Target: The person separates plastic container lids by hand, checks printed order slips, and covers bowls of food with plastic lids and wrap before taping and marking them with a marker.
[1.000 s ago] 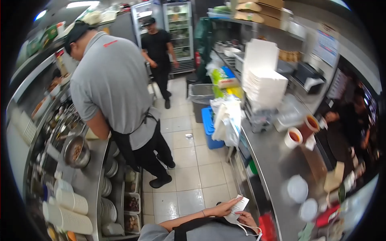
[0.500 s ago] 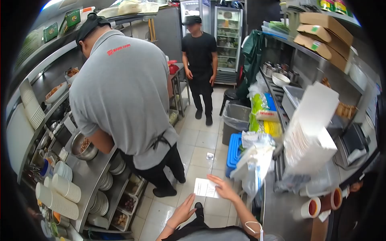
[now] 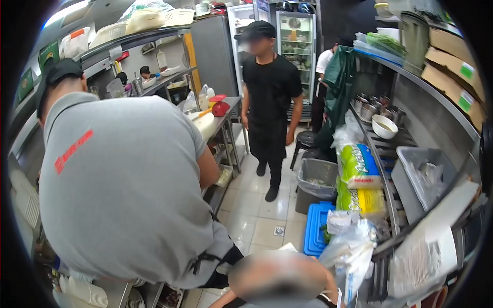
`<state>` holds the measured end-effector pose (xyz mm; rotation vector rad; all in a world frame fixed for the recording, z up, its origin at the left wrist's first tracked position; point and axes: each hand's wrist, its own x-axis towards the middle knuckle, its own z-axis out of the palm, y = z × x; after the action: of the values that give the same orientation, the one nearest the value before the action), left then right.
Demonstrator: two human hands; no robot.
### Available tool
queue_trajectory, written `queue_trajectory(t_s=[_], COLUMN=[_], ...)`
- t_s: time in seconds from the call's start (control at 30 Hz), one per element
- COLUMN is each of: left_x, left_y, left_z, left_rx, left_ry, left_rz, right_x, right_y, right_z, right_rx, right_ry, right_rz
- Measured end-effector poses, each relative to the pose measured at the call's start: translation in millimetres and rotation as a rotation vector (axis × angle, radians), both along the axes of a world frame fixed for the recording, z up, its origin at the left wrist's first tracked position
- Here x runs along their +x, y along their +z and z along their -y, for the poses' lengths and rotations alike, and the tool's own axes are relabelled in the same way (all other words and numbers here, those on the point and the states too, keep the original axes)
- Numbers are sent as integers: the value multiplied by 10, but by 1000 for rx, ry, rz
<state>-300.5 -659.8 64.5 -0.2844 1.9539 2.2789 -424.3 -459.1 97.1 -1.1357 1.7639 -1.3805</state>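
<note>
A large blurred patch at the bottom centre hides my left hand and my right hand. Only parts of my forearms show, the left one (image 3: 224, 299) low beside the patch and the right one (image 3: 330, 280) at its other edge. The corner of a white paper (image 3: 288, 247) sticks out just above the patch; how it is held is hidden. Close on the left, a person in a grey shirt (image 3: 123, 185) bends over the counter. Ahead in the aisle, a person in black clothes and a cap (image 3: 272, 97) stands facing this way.
A grey bin (image 3: 316, 197), a blue-lidded box (image 3: 317, 228) and plastic bags (image 3: 349, 251) line the aisle's right side. Behind them runs a rack with a white bowl (image 3: 384, 126) and a grey tub (image 3: 423, 177). Another person (image 3: 323, 64) is partly hidden behind the green cover (image 3: 339, 87).
My view has moved forward and turned. The paper, earlier between both hands, is now mostly hidden. The person in black appears closer, and the grey-shirted person fills more of the left side.
</note>
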Motion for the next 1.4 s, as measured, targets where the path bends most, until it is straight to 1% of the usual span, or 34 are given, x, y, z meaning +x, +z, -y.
queue_trajectory(t_s=[0.07,0.1,0.13,0.2,0.23,0.27,0.33,0.4,0.43,0.47,0.53,0.57,0.6,0.63,0.67,0.7,0.83,0.93,0.97,1.0,1.07,1.1,1.13,1.23,1.27,1.3,1.37,1.4], left_x=[-422,-594,-791,-1165,-1333,-1506,-1826,-2105,-2202,-2272,-2431,-2496,-2547,-2585,-2642,-2686,-2865,-2998,-3026,-3040,-3075,-3062,-3027,-2910,-2892,-2922,-2958,-2992], left_y=[93,208,331,338,355,411,529,764,892,992,1095,1063,1006,942,908,896,944,1032,993,988,1014,993,940,642,586,707,671,677], left_z=[68,118,182,344,399,483,673,880,1014,1132,1339,1442,1553,1672,1789,1881,2309,2591,2677,2769,2859,2906,2950,2992,3019,3036,3103,3127], left_rx=[-50,-173,-293,-380,-420,-471,-590,-720,-797,-854,-949,-874,-884,-897,-914,-903,-891,-930,-890,-847,-683,-571,-464,-115,1,-25,-73,-89], left_ry=[-3,6,19,79,109,140,219,282,308,347,429,481,511,542,573,592,533,548,569,575,818,915,1009,1255,1330,1408,1576,1656], left_rz=[-59,-74,-87,-179,-221,-258,-245,-258,-261,-267,-281,-240,-231,-220,-207,-162,-171,-157,-141,-56,-1,-45,-92,-235,-293,-173,-111,-79], right_x=[-352,-557,-781,-1179,-1421,-1634,-2092,-2544,-2741,-2953,-3209,-3286,-3343,-3428,-3411,-3405,-3518,-3606,-3601,-3630,-3739,-3759,-3822,-3914,-3858,-3788,-3651,-3589], right_y=[71,92,112,142,146,250,433,459,568,579,706,790,851,829,971,1031,1071,1043,1063,1091,1173,1222,1137,1014,951,903,803,799], right_z=[27,93,203,377,494,644,956,1356,1576,1819,2319,2565,2814,3073,3288,3495,4259,4756,4880,4981,5178,5261,5400,5746,5884,6002,6255,6370], right_rx=[37,61,70,103,118,85,221,-9,-8,-67,-155,-195,-235,-216,-237,-237,-251,-409,-451,-426,-386,-385,-453,-179,-179,-165,-154,-155], right_ry=[-10,-12,-20,-35,-26,-33,-60,-77,-45,2,73,149,228,308,306,316,393,488,480,549,681,704,808,1217,1340,1434,1597,1630], right_rz=[43,61,33,-8,-80,-116,-212,-276,-269,-344,-401,-356,-310,-356,-493,-473,-414,-437,-392,-348,-260,-197,-147,-107,-127,-136,-133,-138])
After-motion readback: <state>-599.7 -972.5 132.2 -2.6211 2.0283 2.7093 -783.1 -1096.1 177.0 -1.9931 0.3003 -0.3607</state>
